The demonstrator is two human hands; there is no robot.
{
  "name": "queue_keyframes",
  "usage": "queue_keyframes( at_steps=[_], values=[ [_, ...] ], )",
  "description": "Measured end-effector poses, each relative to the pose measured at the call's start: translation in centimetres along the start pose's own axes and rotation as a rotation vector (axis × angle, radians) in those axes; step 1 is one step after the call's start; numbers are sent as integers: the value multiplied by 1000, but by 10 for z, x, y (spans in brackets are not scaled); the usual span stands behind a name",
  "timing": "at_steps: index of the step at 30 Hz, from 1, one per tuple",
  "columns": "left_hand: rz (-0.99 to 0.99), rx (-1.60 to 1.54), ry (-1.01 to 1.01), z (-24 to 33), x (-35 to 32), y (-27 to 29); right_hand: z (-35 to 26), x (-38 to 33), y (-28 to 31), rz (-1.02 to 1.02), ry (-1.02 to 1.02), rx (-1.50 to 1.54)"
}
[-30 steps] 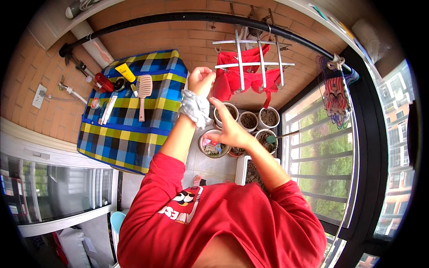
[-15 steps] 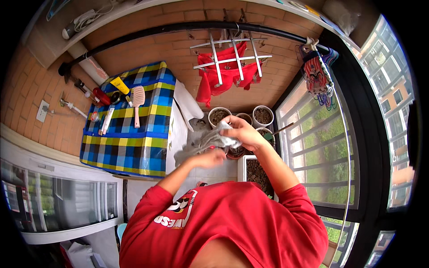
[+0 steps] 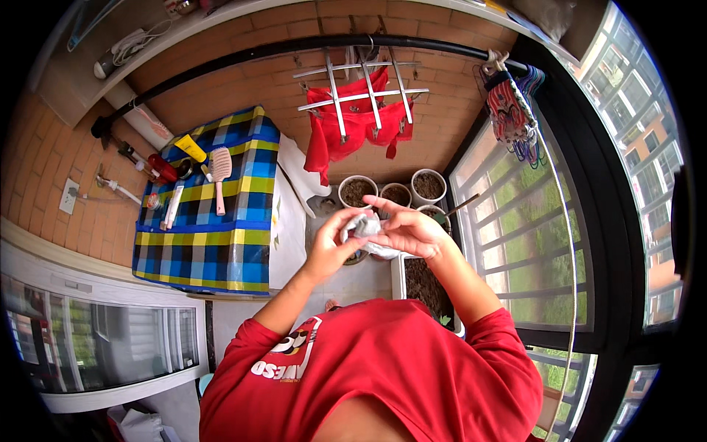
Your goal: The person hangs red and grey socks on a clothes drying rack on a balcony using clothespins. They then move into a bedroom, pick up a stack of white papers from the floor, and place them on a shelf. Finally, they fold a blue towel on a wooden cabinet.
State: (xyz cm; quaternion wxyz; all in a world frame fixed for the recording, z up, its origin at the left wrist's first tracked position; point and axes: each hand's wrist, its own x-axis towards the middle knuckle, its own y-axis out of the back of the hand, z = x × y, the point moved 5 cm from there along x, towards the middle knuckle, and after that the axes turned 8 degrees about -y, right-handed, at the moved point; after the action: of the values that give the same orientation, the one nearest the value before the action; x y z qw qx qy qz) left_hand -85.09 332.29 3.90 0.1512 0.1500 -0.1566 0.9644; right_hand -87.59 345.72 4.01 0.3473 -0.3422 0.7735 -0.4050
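Standing here, I'm seeing a person in a red top (image 3: 434,353) handling a crumpled pale grey cloth (image 3: 364,223) held up in front of the chest, at twelve o'clock. The left hand (image 3: 329,241) is coming in from eleven o'clock and its fingers are closing on the bunched part, thumb and forefinger pinching it. The right hand (image 3: 416,234) is resting at the other side, forefinger stretching toward ten o'clock and the rest lying against the cloth; whether they are gripping, I cannot tell. The step looks to be one of arranging the cloth between both hands, and I'd judge the next move is calling for a firm left pinch while the right fingers are finding the loose edge. The cloth is making a small rounded bunch, its long axis seemingly running from ten to four o'clock, with the looser end pointing toward four. Round pots (image 3: 342,196) are standing beyond it from twelve to one, a white planter (image 3: 398,276) is sitting at one, and a plaid-covered counter (image 3: 236,258) is filling ten.
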Motion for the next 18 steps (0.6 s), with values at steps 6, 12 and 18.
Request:
queue_keyframes(
  at_steps=[6,12,18],
  values=[
    [249,-444,197,-23,-5,21,6,-2,-21,192,224,-657],
    [247,-408,244,-23,-9,25,1,-8,-37,494,458,-1287],
    [362,-773,582,-28,-11,28,-17,1,-13,558,463,-917]
  ],
)
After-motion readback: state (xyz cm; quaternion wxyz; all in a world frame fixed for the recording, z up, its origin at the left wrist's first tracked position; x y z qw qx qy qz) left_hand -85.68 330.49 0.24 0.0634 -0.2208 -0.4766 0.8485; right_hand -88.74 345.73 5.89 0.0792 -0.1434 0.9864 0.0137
